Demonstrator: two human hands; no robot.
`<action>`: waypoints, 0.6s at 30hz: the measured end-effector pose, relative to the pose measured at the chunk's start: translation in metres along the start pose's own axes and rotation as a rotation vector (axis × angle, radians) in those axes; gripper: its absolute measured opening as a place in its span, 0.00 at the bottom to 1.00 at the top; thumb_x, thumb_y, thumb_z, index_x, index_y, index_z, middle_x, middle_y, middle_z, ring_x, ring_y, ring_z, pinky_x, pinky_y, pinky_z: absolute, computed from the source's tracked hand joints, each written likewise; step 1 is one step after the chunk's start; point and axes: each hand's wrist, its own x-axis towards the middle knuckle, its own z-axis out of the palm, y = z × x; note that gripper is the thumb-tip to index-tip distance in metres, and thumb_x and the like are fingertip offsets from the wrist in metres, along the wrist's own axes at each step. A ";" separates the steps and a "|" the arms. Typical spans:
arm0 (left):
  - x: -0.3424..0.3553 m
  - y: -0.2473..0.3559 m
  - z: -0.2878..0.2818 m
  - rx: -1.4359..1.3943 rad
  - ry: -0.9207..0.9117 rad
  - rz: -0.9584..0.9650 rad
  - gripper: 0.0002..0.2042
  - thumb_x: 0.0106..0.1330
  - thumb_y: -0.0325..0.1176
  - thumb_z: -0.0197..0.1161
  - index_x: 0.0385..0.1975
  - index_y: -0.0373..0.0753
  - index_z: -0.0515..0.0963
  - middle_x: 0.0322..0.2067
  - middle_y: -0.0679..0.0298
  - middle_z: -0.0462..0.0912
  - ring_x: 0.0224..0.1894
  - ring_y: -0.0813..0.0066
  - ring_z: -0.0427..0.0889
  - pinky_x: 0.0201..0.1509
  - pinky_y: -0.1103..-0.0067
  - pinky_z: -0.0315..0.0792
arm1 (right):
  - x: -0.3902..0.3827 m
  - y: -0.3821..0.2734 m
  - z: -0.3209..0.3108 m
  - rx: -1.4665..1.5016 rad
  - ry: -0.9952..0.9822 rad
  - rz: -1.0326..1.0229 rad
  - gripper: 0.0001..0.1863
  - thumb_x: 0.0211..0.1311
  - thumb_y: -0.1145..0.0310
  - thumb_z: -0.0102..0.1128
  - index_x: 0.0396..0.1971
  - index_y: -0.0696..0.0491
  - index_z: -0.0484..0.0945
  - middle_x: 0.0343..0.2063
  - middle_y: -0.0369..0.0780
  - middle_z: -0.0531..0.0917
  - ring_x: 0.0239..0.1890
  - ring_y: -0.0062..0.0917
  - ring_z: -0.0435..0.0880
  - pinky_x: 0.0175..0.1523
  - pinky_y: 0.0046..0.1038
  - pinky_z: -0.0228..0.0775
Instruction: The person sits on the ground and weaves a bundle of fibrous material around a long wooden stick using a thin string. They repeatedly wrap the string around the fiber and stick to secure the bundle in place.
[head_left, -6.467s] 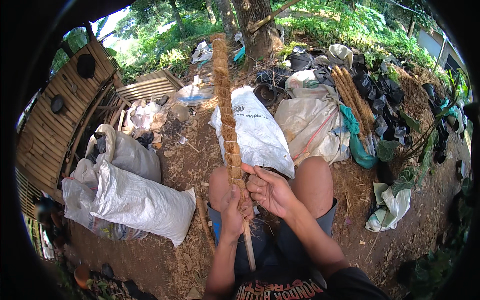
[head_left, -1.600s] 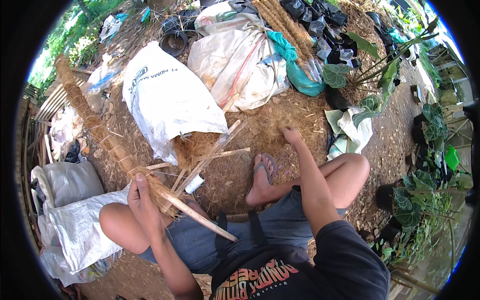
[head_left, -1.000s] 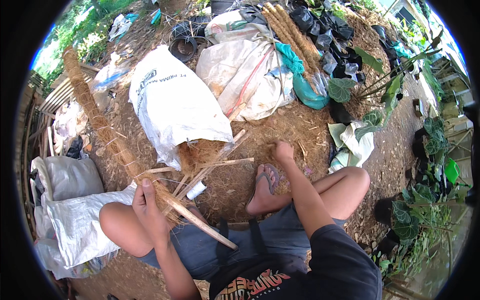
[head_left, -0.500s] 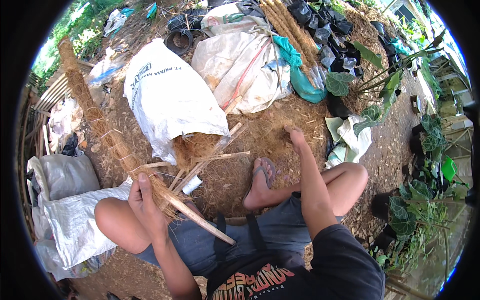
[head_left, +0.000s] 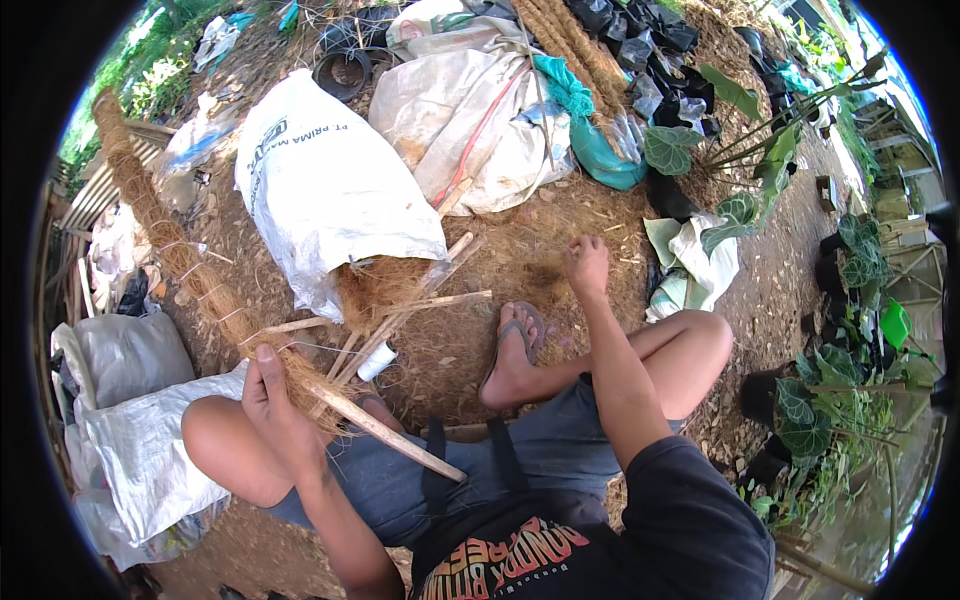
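Note:
My left hand (head_left: 270, 385) is wrapped around a long pole bound with brown fibre (head_left: 190, 265), near its lower end. The pole slants from the far left down to my lap. Its bare wooden end (head_left: 385, 430) sticks out past the loose fibre and rests over my thigh. White thread circles the fibre in several places. My right hand (head_left: 587, 265) is over the ground beyond my right foot, its fingers curled; whatever they may hold is hidden. A dark patch (head_left: 545, 272) shows on the ground beside it. A white thread spool (head_left: 376, 361) lies between my legs.
A white sack (head_left: 340, 190) lies ahead with brown fibre (head_left: 375, 290) spilling from its mouth. Wooden sticks (head_left: 440, 300) lie before it. Beyond are a stained sack (head_left: 460, 120), finished fibre poles (head_left: 580, 60) and black plastic bags (head_left: 660, 30). Potted leafy plants (head_left: 805, 420) line the right.
My right hand has shifted slightly and turned, its fingers now pointing more away from me. My left hand keeps its grip on the pole. The whole view has moved a little.

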 end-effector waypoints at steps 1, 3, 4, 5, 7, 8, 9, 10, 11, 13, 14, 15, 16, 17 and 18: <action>0.000 0.000 0.001 0.010 0.001 -0.004 0.17 0.79 0.42 0.58 0.37 0.32 0.80 0.31 0.66 0.82 0.34 0.83 0.76 0.41 0.83 0.70 | 0.000 -0.007 -0.001 -0.060 -0.049 -0.086 0.22 0.59 0.55 0.70 0.54 0.43 0.81 0.59 0.45 0.77 0.65 0.43 0.72 0.69 0.45 0.65; 0.001 0.000 0.002 0.000 -0.019 -0.003 0.17 0.79 0.42 0.58 0.37 0.31 0.80 0.31 0.65 0.82 0.33 0.83 0.76 0.41 0.83 0.70 | -0.005 -0.024 0.005 -0.211 -0.226 -0.183 0.26 0.60 0.54 0.70 0.57 0.46 0.79 0.62 0.46 0.75 0.65 0.44 0.73 0.69 0.45 0.66; 0.001 0.000 0.003 -0.006 -0.031 -0.007 0.17 0.79 0.42 0.58 0.37 0.31 0.80 0.31 0.65 0.81 0.33 0.83 0.76 0.41 0.83 0.70 | -0.008 -0.033 0.011 -0.275 -0.321 -0.223 0.28 0.61 0.53 0.71 0.59 0.48 0.78 0.63 0.47 0.74 0.64 0.44 0.73 0.69 0.44 0.66; 0.001 0.000 0.004 -0.012 -0.043 -0.010 0.17 0.79 0.42 0.58 0.37 0.32 0.80 0.31 0.65 0.81 0.33 0.82 0.76 0.40 0.83 0.71 | -0.014 -0.040 0.017 -0.305 -0.319 -0.202 0.30 0.61 0.52 0.71 0.61 0.47 0.76 0.64 0.47 0.73 0.66 0.43 0.71 0.70 0.47 0.64; 0.001 0.000 0.007 -0.022 -0.035 -0.017 0.17 0.79 0.42 0.58 0.36 0.32 0.79 0.30 0.65 0.81 0.32 0.82 0.76 0.39 0.83 0.71 | -0.030 -0.047 0.030 -0.331 -0.345 -0.137 0.35 0.61 0.49 0.71 0.66 0.47 0.73 0.67 0.47 0.72 0.70 0.43 0.67 0.72 0.51 0.61; 0.000 0.000 0.008 -0.024 -0.016 -0.022 0.17 0.79 0.42 0.58 0.35 0.32 0.79 0.30 0.65 0.81 0.32 0.82 0.76 0.39 0.83 0.70 | -0.036 -0.047 0.034 -0.361 -0.367 -0.111 0.38 0.61 0.48 0.71 0.68 0.46 0.70 0.68 0.48 0.70 0.72 0.42 0.65 0.72 0.53 0.59; -0.001 0.000 0.009 -0.027 0.002 -0.027 0.17 0.79 0.42 0.58 0.35 0.32 0.79 0.30 0.65 0.81 0.31 0.82 0.76 0.38 0.83 0.70 | -0.040 -0.046 0.038 -0.388 -0.397 -0.083 0.41 0.60 0.46 0.70 0.70 0.45 0.67 0.69 0.48 0.69 0.74 0.41 0.62 0.73 0.55 0.58; -0.001 0.000 0.010 -0.024 0.003 -0.030 0.17 0.79 0.43 0.58 0.35 0.33 0.79 0.30 0.65 0.81 0.31 0.82 0.75 0.38 0.83 0.70 | -0.042 -0.044 0.040 -0.438 -0.426 -0.056 0.44 0.60 0.45 0.70 0.73 0.44 0.63 0.71 0.48 0.68 0.76 0.41 0.60 0.73 0.57 0.56; -0.001 0.001 0.010 -0.022 0.004 -0.033 0.18 0.79 0.43 0.57 0.34 0.33 0.79 0.29 0.66 0.80 0.31 0.82 0.75 0.38 0.83 0.70 | -0.042 -0.042 0.042 -0.495 -0.416 -0.049 0.49 0.59 0.47 0.71 0.76 0.43 0.54 0.67 0.49 0.73 0.72 0.41 0.68 0.72 0.57 0.58; -0.001 0.001 0.010 -0.005 -0.010 -0.022 0.18 0.79 0.44 0.57 0.34 0.33 0.78 0.29 0.66 0.80 0.31 0.82 0.74 0.38 0.83 0.69 | -0.034 -0.035 0.039 -0.306 -0.447 0.076 0.48 0.57 0.47 0.72 0.74 0.45 0.60 0.63 0.50 0.77 0.67 0.41 0.74 0.71 0.53 0.62; 0.000 0.002 0.010 0.011 -0.026 -0.011 0.18 0.79 0.44 0.56 0.34 0.33 0.78 0.29 0.66 0.79 0.31 0.82 0.74 0.38 0.83 0.69 | -0.029 -0.032 0.036 -0.219 -0.471 0.140 0.47 0.56 0.48 0.73 0.74 0.46 0.62 0.60 0.50 0.80 0.64 0.41 0.77 0.70 0.51 0.64; 0.000 0.002 0.009 0.028 -0.040 0.002 0.18 0.80 0.44 0.56 0.34 0.33 0.78 0.28 0.66 0.79 0.31 0.83 0.74 0.38 0.83 0.68 | -0.023 -0.028 0.032 -0.068 -0.446 0.179 0.43 0.56 0.49 0.72 0.70 0.47 0.66 0.57 0.51 0.81 0.61 0.42 0.80 0.68 0.48 0.67; 0.000 0.002 0.009 0.030 -0.036 0.003 0.18 0.80 0.44 0.56 0.34 0.33 0.78 0.28 0.66 0.79 0.31 0.83 0.73 0.39 0.83 0.68 | -0.017 -0.024 0.027 0.082 -0.421 0.218 0.39 0.56 0.50 0.71 0.67 0.48 0.70 0.54 0.51 0.83 0.58 0.42 0.82 0.66 0.45 0.70; 0.001 0.002 0.009 0.031 -0.032 0.006 0.18 0.80 0.44 0.56 0.34 0.33 0.78 0.28 0.67 0.78 0.31 0.83 0.73 0.39 0.83 0.68 | -0.011 -0.019 0.023 0.224 -0.406 0.263 0.36 0.56 0.51 0.70 0.64 0.50 0.75 0.51 0.52 0.85 0.55 0.43 0.84 0.64 0.43 0.72; 0.001 0.002 0.009 0.014 -0.035 -0.007 0.18 0.80 0.44 0.56 0.34 0.33 0.78 0.28 0.67 0.78 0.31 0.83 0.73 0.39 0.83 0.67 | -0.007 -0.016 0.019 0.245 -0.380 0.249 0.35 0.56 0.50 0.70 0.61 0.52 0.76 0.49 0.52 0.86 0.54 0.42 0.85 0.62 0.40 0.74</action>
